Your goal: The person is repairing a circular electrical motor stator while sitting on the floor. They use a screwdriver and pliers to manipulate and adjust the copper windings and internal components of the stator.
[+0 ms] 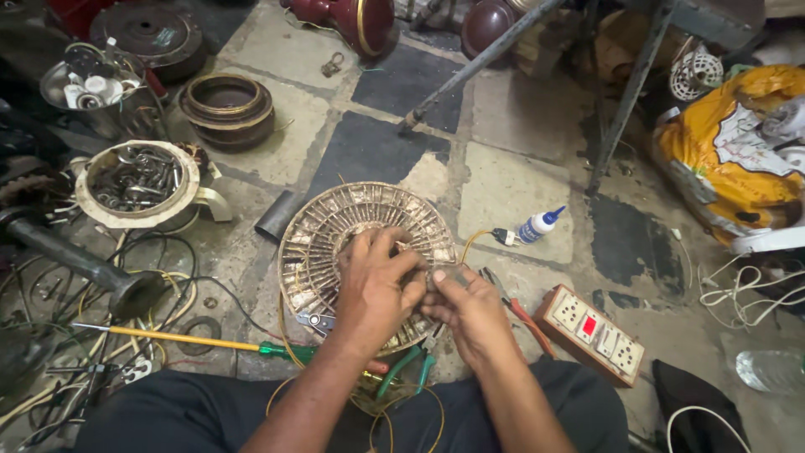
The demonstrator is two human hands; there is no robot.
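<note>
A round wound fan stator [335, 222] with pale slotted coils lies on the stone floor in front of my knees. My left hand [375, 285] rests on its near middle, fingers curled onto the windings. My right hand [470, 306] sits at the stator's right edge, fingertips pinching something small next to the left fingers; what it pinches is too small to tell. Thin yellow wires [470, 242] lead off the stator. Green-handled pliers [407, 369] lie under my wrists.
A screwdriver with a green handle and yellow shaft [180, 338] lies at left, red-handled pliers [520, 312] and a switch-and-socket board [593, 334] at right. A small glue bottle [538, 226], a pot of metal parts [138, 180], a brown ring housing [226, 107] and stand legs [616, 109] surround.
</note>
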